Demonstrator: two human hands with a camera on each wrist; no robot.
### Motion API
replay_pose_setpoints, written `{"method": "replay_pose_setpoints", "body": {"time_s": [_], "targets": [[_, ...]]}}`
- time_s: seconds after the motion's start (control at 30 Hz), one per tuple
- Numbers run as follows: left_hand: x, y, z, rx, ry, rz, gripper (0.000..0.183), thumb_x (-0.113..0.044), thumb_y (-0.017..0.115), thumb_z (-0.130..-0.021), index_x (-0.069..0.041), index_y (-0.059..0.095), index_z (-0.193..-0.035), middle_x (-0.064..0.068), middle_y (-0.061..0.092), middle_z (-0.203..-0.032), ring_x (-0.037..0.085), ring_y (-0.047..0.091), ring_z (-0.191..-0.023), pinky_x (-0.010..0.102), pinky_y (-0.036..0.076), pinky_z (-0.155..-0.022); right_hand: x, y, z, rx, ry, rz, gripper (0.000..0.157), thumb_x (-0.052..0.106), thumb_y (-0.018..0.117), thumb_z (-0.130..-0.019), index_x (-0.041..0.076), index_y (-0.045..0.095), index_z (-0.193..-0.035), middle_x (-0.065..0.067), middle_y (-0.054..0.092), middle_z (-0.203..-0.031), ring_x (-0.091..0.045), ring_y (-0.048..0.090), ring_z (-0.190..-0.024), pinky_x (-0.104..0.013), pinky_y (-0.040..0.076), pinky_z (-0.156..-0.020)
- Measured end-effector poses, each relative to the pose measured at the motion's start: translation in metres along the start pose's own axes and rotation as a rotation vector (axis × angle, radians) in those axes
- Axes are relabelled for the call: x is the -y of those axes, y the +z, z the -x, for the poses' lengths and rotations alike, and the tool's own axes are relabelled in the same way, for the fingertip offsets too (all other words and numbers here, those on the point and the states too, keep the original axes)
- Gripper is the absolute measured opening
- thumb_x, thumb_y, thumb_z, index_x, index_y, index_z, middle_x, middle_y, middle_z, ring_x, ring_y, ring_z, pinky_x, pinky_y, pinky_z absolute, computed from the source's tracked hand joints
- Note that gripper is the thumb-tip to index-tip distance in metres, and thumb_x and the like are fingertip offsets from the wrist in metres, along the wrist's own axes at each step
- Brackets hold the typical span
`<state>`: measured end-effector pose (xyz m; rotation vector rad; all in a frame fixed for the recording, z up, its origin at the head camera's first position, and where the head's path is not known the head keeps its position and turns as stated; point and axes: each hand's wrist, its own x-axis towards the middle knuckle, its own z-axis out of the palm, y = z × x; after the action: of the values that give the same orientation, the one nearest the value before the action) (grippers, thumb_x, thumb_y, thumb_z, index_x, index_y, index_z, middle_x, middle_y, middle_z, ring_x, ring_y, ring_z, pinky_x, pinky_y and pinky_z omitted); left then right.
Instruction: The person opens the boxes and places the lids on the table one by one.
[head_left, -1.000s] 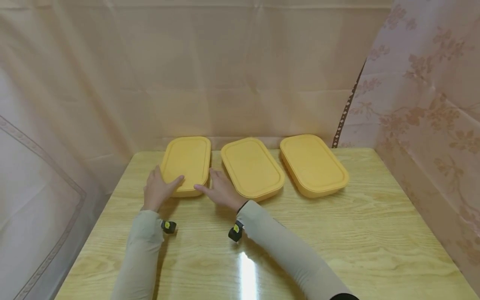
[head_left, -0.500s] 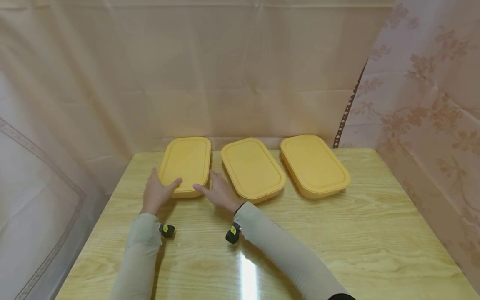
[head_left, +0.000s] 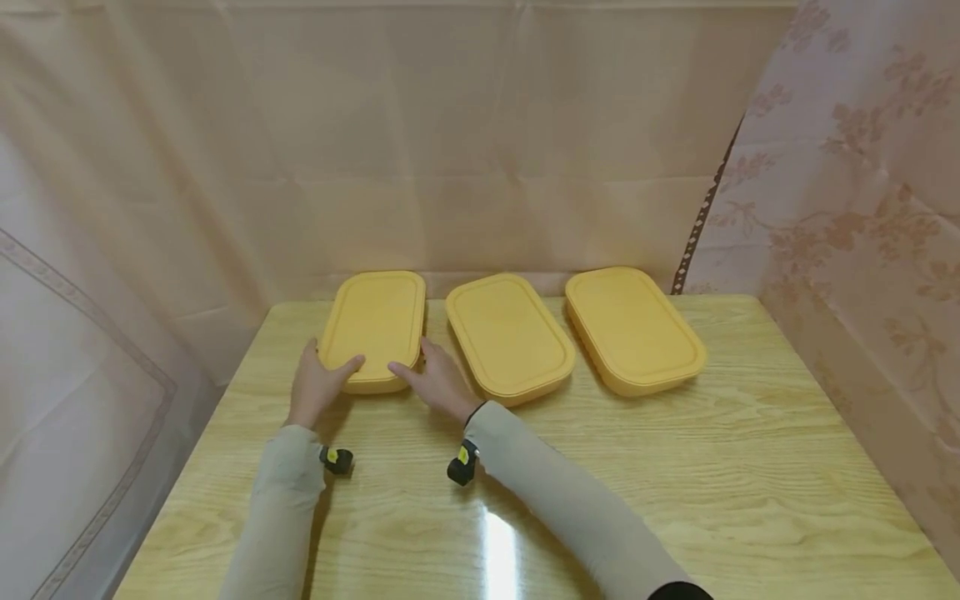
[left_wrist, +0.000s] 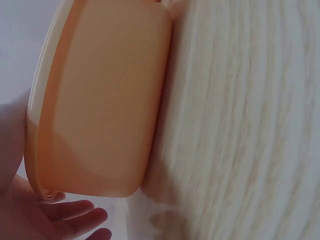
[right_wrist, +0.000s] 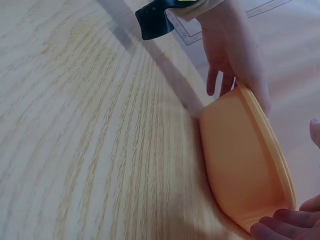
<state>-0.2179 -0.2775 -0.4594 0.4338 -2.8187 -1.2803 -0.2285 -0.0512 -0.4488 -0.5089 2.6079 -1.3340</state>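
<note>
In the head view a yellow lidded rectangular box [head_left: 378, 321] stands at the far left of the table. My left hand [head_left: 311, 387] lies at its near left corner, thumb over the lid's edge and fingers down the side. At the near right corner is my right hand [head_left: 441, 383], its thumb over the lid and fingers along the right side. The left wrist view shows the box wall [left_wrist: 107, 100] with loosely spread fingers [left_wrist: 75, 220] below the rim. Seen from the right wrist, right fingertips [right_wrist: 280, 222] touch the wall and the thumb stands off the lid.
A second yellow box [head_left: 512, 333], turned slightly, stands right of the first, with a third yellow box [head_left: 636, 329] beyond it. All stand on a wooden table [head_left: 675, 483] by its far edge. Beige cloth [head_left: 450, 150] hangs behind, patterned cloth [head_left: 862, 250] at right.
The left hand has slid slightly back toward me along the left box, and the right hand has shifted a little. The boxes stay in place; the head view has turned slightly.
</note>
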Motion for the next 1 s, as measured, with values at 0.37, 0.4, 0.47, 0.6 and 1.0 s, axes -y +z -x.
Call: {"method": "replay_pose_setpoints", "body": {"time_s": [0.37,0.4,0.47,0.6,1.0], "targets": [[-0.002,0.002,0.003,0.024,-0.103,0.256,0.09,-0.046,0.069,-0.087,0.002,0.024,-0.149,0.025,0.04,-0.144,0.037,0.044,-0.127,0.048,0.036,-0.112,-0.015,0.009,-0.01,-0.059,0.066,-0.096,0.072,0.056,0.056,-0.093,0.007,0.043,-0.144,-0.012,0.056,-0.137,-0.024,0.059,-0.116,-0.04,0.051,-0.096],[-0.003,0.002,0.003,0.028,-0.111,0.256,0.091,-0.046,0.069,-0.087,0.002,0.023,-0.149,0.025,0.039,-0.144,0.037,0.044,-0.127,0.048,0.036,-0.112,-0.016,0.009,-0.011,-0.061,0.067,-0.1,0.073,0.056,0.056,-0.093,0.006,0.042,-0.145,-0.013,0.056,-0.137,-0.025,0.059,-0.116,-0.041,0.051,-0.096],[-0.003,0.002,0.004,0.034,-0.113,0.267,0.09,-0.045,0.069,-0.087,0.002,0.023,-0.148,0.025,0.04,-0.144,0.037,0.045,-0.127,0.048,0.037,-0.112,-0.017,0.01,-0.012,-0.066,0.051,-0.104,0.07,0.054,0.056,-0.093,0.008,0.043,-0.145,-0.012,0.057,-0.136,-0.025,0.059,-0.117,-0.042,0.051,-0.097],[-0.006,0.003,0.004,0.033,-0.116,0.293,0.087,-0.042,0.07,-0.088,0.002,0.025,-0.148,0.024,0.041,-0.143,0.035,0.046,-0.126,0.046,0.038,-0.112,-0.016,0.011,-0.013,-0.081,0.011,-0.096,0.063,0.052,0.056,-0.094,0.01,0.048,-0.141,-0.01,0.06,-0.132,-0.024,0.061,-0.113,-0.038,0.052,-0.093],[-0.006,0.007,0.003,0.016,-0.142,0.379,0.084,-0.033,0.073,-0.087,0.001,0.025,-0.148,0.022,0.041,-0.144,0.032,0.047,-0.125,0.043,0.039,-0.112,-0.008,0.014,-0.015,-0.08,0.067,-0.163,0.063,0.051,0.056,-0.095,0.004,0.051,-0.136,-0.012,0.064,-0.125,-0.02,0.063,-0.107,-0.034,0.052,-0.092]]}}
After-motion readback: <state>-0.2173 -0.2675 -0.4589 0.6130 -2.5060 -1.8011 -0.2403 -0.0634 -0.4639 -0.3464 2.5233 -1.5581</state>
